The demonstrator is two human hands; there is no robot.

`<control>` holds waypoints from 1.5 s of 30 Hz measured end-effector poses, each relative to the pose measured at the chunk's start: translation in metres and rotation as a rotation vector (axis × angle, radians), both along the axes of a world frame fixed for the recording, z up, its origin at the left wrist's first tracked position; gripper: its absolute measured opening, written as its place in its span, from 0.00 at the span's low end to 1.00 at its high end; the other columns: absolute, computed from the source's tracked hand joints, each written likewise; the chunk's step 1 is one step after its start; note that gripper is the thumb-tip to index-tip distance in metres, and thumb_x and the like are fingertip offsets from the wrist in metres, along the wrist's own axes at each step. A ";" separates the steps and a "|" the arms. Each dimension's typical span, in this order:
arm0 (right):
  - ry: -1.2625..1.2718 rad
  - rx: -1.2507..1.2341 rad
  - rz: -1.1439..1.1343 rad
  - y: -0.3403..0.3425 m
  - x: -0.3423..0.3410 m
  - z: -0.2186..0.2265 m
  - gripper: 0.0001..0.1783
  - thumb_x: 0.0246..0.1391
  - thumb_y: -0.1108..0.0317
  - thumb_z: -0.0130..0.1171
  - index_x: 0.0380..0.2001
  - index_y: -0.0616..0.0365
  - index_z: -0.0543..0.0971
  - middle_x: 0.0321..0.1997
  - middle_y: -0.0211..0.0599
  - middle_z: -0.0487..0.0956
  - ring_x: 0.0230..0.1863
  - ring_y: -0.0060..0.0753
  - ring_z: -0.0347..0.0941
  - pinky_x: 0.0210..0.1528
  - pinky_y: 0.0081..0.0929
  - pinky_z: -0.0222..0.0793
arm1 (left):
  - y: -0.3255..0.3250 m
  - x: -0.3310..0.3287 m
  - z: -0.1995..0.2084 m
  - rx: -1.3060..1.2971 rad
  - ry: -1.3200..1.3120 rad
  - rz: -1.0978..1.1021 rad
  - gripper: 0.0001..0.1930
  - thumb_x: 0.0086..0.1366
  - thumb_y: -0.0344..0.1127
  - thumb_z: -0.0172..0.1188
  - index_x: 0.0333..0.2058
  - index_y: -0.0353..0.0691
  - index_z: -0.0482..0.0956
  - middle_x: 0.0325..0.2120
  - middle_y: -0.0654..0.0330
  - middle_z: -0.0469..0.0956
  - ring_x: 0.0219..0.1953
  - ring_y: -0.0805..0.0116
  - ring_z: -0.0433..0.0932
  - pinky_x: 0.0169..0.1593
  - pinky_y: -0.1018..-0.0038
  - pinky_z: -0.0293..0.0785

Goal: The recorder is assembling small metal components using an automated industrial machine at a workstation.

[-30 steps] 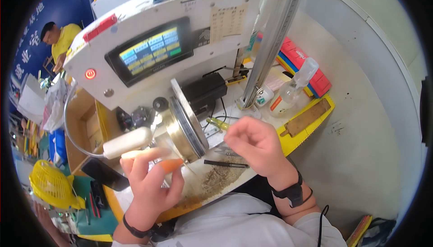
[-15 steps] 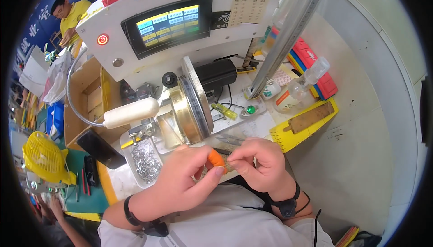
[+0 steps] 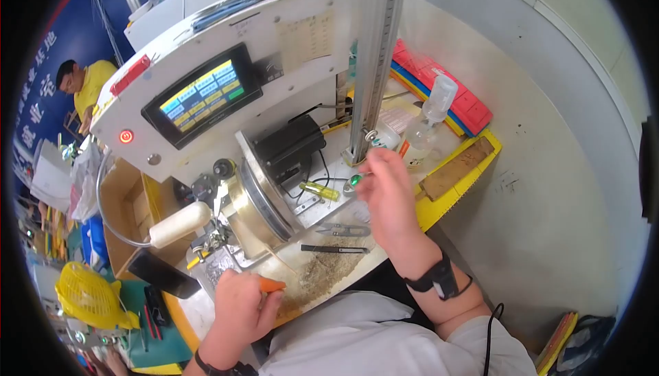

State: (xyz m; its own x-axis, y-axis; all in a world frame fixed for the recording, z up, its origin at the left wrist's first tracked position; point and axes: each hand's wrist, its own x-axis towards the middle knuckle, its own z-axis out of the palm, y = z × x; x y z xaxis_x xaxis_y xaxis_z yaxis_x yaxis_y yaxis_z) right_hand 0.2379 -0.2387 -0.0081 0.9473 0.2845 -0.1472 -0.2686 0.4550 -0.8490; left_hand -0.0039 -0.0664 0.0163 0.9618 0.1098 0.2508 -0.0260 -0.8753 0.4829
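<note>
My left hand [image 3: 240, 307] is low over the bench, beside the tray of small silver metal pieces [image 3: 220, 266]. Its fingers curl in and the thumb lies near the index finger, which wears an orange finger cover [image 3: 271, 285]; whatever they hold, if anything, is hidden. My right hand [image 3: 388, 194] is raised in front of the upright ruled post, beside the green button [image 3: 355, 179]. Its fingertips are pinched, with a small silver metal piece [image 3: 371, 135] showing at their tips. Black tweezers [image 3: 334, 249] and thread snips [image 3: 343, 230] lie on the bench between the hands.
A white machine with a lit screen [image 3: 202, 98] and a brass drum [image 3: 250, 211] stands ahead. A pale handle [image 3: 180, 225] juts out leftward. At the right are a clear bottle [image 3: 420, 139], a yellow holder [image 3: 439, 204] and red bins [image 3: 446, 87]. A yellow fan [image 3: 89, 293] stands left.
My hands were together, pinching something small, and have parted. The right moved up toward the post; the left moved down and left. The view has shifted, uncovering the tweezers and bench debris.
</note>
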 end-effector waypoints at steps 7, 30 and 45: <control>0.311 0.218 0.110 0.011 0.038 -0.015 0.10 0.67 0.59 0.62 0.41 0.53 0.79 0.36 0.31 0.82 0.35 0.28 0.77 0.40 0.29 0.72 | -0.023 0.009 -0.005 0.042 -0.069 -0.092 0.08 0.55 0.30 0.71 0.33 0.46 0.81 0.20 0.63 0.72 0.23 0.58 0.71 0.37 0.60 0.62; -1.025 0.059 -0.232 0.018 0.088 0.313 0.11 0.70 0.62 0.58 0.45 0.59 0.77 0.29 0.21 0.72 0.29 0.15 0.65 0.34 0.21 0.64 | 0.089 -0.140 0.013 -0.996 -0.745 0.792 0.05 0.80 0.36 0.55 0.41 0.45 0.75 0.25 0.74 0.66 0.24 0.85 0.62 0.29 0.85 0.60; -1.148 0.052 -0.008 0.030 -0.041 0.245 0.04 0.68 0.71 0.64 0.41 0.58 0.80 0.30 0.18 0.75 0.25 0.08 0.62 0.27 0.15 0.56 | 0.051 -0.097 -0.002 -0.915 -0.444 0.538 0.01 0.73 0.26 0.58 0.40 0.38 0.75 0.32 0.67 0.74 0.32 0.80 0.73 0.36 0.81 0.69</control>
